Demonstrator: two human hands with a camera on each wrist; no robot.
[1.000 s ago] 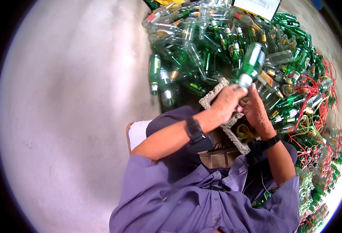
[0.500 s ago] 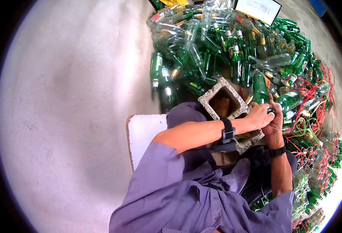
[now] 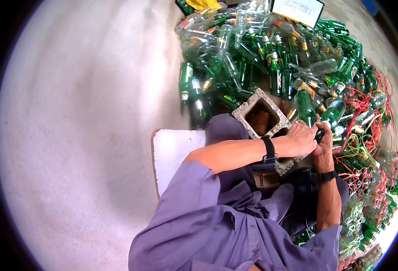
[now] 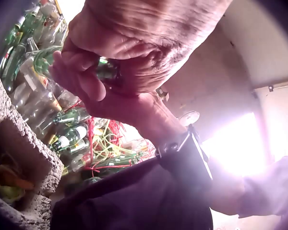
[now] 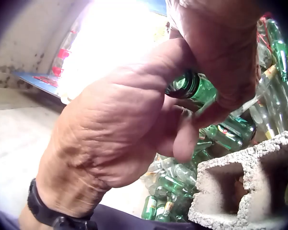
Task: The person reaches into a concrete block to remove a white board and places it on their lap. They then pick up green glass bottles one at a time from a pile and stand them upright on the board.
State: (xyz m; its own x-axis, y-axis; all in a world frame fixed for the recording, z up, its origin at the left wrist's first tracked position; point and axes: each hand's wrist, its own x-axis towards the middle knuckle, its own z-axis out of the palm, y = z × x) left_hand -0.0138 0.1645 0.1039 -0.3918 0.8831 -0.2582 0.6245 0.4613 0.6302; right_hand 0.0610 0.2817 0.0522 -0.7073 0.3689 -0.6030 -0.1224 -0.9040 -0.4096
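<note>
Two green glass bottles meet neck-first at my hands in the head view. The upright-looking green bottle (image 3: 305,106) rises from the fingers of my left hand (image 3: 302,139), which grips around its neck. A second green bottle (image 3: 334,110) slants off to the right, its dark neck held in the curled fingers of my right hand (image 3: 324,141). Both hands press close together, thumbs and fingers overlapping. Up close in the right wrist view, a bottle mouth (image 5: 181,86) shows between them. From the left wrist, a bit of green neck (image 4: 105,69) peeks out between the fingers.
A hollow concrete block (image 3: 253,128) stands left of the hands, between the knees. Piled bottles (image 3: 235,63) spread ahead and to the right, with red twine (image 3: 366,101) tangled among them. A white board (image 3: 176,153) lies at the left, and a framed sheet (image 3: 297,11) stands beyond.
A second ago both hands raised one blurred green bottle over the concrete block. They have since moved right and down, with two bottles now at the fingers; the last half second shows only slight shifts.
</note>
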